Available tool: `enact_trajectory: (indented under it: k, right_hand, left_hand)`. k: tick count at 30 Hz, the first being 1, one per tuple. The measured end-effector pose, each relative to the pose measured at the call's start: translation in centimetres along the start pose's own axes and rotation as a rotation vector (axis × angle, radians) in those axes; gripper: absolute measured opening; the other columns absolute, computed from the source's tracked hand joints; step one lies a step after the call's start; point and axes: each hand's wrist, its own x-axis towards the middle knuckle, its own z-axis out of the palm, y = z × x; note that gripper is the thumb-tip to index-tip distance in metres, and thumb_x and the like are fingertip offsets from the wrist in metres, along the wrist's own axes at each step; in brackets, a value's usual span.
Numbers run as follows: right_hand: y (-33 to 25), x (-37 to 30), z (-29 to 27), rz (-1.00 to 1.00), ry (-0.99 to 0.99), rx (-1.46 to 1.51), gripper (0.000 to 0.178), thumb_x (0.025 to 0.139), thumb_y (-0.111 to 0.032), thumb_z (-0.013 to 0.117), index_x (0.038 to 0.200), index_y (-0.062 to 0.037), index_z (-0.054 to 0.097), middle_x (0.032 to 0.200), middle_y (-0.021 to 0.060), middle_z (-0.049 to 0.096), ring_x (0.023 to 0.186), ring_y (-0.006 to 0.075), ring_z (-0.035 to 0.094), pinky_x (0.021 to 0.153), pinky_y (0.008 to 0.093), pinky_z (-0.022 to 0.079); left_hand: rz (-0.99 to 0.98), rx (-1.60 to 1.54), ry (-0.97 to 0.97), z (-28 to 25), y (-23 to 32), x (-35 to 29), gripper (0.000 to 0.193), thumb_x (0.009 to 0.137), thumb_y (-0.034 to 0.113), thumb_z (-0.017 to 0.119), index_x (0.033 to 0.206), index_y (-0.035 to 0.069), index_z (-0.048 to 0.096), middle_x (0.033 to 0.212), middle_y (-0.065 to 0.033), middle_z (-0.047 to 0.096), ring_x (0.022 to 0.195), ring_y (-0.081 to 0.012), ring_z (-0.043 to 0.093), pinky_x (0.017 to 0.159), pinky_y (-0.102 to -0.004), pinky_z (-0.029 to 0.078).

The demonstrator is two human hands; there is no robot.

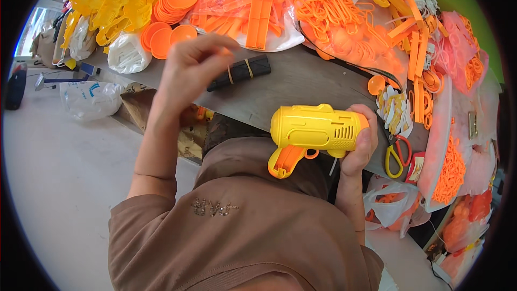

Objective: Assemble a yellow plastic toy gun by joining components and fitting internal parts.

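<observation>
My right hand (360, 139) grips a yellow toy gun (315, 127) with an orange handle, held over my lap at the table's near edge. My left hand (189, 68) is raised over the grey table (301, 83), fingers pinched together near the orange discs (171, 36). Whether the blurred fingers pinch anything, I cannot tell. A black bundle bound with rubber bands (240, 73) lies just right of that hand.
Piles of orange and yellow plastic parts cover the table's far side, with an orange flat rail (259, 17) among them. Yellow-handled scissors (397, 153) lie at the right. White bags (89, 98) and cardboard sit on the floor at left.
</observation>
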Motion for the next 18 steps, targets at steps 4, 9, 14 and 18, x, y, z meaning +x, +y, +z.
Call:
enact_trajectory:
  k: [4,9,14,18]
  right_hand:
    - [0.1,0.4,-2.0,-0.055,0.017,-0.007,0.052,0.089,-0.039,0.035,0.110,0.0059,0.051,0.092,0.0129,0.056,0.080,0.0189,0.055,0.073,0.0285,0.043]
    - [0.9,0.1,-5.0,-0.022,0.051,-0.075,0.051,0.089,-0.038,0.036,0.112,0.0055,0.051,0.094,0.0133,0.058,0.081,0.0186,0.056,0.075,0.0284,0.043]
    - [0.9,-0.4,-5.1,0.003,0.012,-0.094,0.050,0.089,-0.036,0.037,0.111,0.0054,0.052,0.093,0.0127,0.057,0.083,0.0181,0.056,0.075,0.0276,0.043]
    - [0.6,-0.5,-4.9,-0.021,0.031,-0.090,0.049,0.088,-0.036,0.038,0.110,0.0054,0.053,0.093,0.0125,0.057,0.083,0.0178,0.055,0.075,0.0273,0.042]
  left_hand:
    - [0.205,0.242,-0.251,5.7,1.7,-1.9,0.011,0.081,0.005,0.064,0.090,0.000,0.068,0.068,-0.0029,0.053,0.060,-0.0089,0.050,0.053,-0.0245,0.039]
    - [0.358,0.511,-0.375,9.8,-0.7,-2.1,0.026,0.078,0.007,0.067,0.102,0.000,0.061,0.083,-0.0146,0.060,0.070,-0.0318,0.060,0.063,-0.0376,0.049]
    - [0.389,0.390,-0.490,9.4,-1.0,-1.0,0.032,0.074,0.004,0.068,0.105,0.001,0.060,0.088,-0.0138,0.058,0.075,-0.0323,0.059,0.065,-0.0390,0.047]
    - [0.732,0.549,-0.429,9.2,-1.0,0.3,0.019,0.072,0.009,0.070,0.089,0.009,0.063,0.086,-0.0064,0.052,0.080,-0.0240,0.052,0.064,-0.0356,0.044]
